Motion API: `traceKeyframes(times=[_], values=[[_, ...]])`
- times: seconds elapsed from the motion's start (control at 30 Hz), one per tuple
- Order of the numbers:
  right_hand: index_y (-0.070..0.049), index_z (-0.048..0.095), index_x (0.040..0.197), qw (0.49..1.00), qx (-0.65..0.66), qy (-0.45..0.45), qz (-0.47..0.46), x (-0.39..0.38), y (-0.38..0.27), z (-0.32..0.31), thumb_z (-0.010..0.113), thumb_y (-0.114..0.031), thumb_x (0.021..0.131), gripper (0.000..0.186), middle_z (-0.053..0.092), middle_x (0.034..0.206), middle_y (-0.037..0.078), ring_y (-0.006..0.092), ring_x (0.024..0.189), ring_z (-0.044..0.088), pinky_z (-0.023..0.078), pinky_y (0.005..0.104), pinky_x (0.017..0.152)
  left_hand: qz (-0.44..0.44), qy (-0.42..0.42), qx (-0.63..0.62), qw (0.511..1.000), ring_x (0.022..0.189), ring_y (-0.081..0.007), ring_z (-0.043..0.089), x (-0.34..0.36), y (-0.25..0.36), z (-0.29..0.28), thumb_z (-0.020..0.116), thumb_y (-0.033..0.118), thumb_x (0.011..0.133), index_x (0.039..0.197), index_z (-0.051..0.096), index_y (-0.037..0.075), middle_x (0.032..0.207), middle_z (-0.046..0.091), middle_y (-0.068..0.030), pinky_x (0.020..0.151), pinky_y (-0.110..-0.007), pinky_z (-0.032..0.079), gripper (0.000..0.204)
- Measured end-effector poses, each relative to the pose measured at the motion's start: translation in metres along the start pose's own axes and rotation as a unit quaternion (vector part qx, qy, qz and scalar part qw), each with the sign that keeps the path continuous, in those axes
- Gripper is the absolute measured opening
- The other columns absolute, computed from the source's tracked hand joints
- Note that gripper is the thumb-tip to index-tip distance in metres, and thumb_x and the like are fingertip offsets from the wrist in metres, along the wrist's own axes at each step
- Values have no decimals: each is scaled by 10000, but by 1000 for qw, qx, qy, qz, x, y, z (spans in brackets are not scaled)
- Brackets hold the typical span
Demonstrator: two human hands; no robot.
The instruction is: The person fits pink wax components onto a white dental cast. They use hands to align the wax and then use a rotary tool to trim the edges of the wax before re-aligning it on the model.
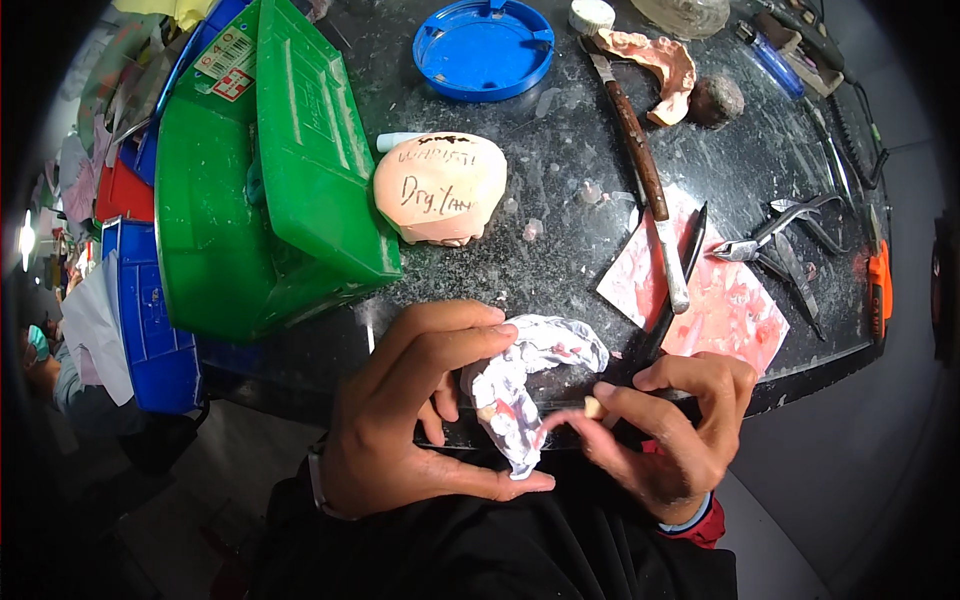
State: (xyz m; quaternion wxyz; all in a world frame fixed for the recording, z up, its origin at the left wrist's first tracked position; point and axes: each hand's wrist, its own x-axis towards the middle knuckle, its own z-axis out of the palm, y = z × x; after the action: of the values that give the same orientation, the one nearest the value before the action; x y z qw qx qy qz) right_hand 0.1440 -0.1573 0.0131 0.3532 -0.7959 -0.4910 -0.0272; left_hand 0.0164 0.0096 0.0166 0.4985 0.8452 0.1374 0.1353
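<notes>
My left hand [420, 410] grips a white plaster dental cast [530, 375] with pink wax spots, held at the near edge of the dark bench. My right hand [675, 425] pinches a small cream artificial tooth [594, 406] between thumb and forefinger, right beside the cast. A dark thin tool [685, 265] lies slanted just beyond my right hand.
A pink plaster base with handwriting [440, 188] sits mid-bench. A green plastic box [270, 170] stands left, a blue lid [483, 48] at the back. A wooden-handled knife [645, 165], pink wax sheet [720, 300], pliers [780, 235], pink wax rim [660, 65] and lighter [775, 62] lie right.
</notes>
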Motion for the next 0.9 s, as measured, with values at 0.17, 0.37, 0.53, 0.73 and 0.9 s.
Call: traceKeyframes(times=[0.17,0.37,0.53,0.73,0.9], values=[[-99,684,839,996,50,46,-56,9,8,-1,802,-185,586,292,636,776,2,162,715,536,384,261,644,28,3,16,999,596,-4,500,1,-3,3,951,289,328,1098,537,17,1114,548,-162,419,-109,389,915],[-53,672,868,991,-42,127,-25,25,17,-2,757,-145,638,262,623,751,53,199,705,551,411,303,660,39,20,1,999,579,-3,492,0,-7,4,954,304,325,1065,544,13,1106,566,-178,419,-120,364,895],[-66,676,894,988,-122,95,7,29,15,-13,765,-182,624,307,591,848,91,230,836,528,412,353,740,37,21,14,999,563,2,473,1,-5,5,954,309,318,1056,543,18,1101,569,-170,407,-121,348,894],[-128,700,775,996,-53,1,-77,38,-1,5,778,-162,533,257,610,947,50,237,922,515,396,369,817,21,15,4,1000,563,5,470,5,-6,7,952,301,318,1054,545,33,1086,570,-144,390,-113,332,883],[-78,623,757,997,6,10,-80,43,-2,15,701,-106,545,228,619,948,19,199,891,543,368,351,792,26,24,15,999,560,5,463,3,-3,6,950,304,327,1057,540,32,1083,567,-132,384,-114,332,880]])
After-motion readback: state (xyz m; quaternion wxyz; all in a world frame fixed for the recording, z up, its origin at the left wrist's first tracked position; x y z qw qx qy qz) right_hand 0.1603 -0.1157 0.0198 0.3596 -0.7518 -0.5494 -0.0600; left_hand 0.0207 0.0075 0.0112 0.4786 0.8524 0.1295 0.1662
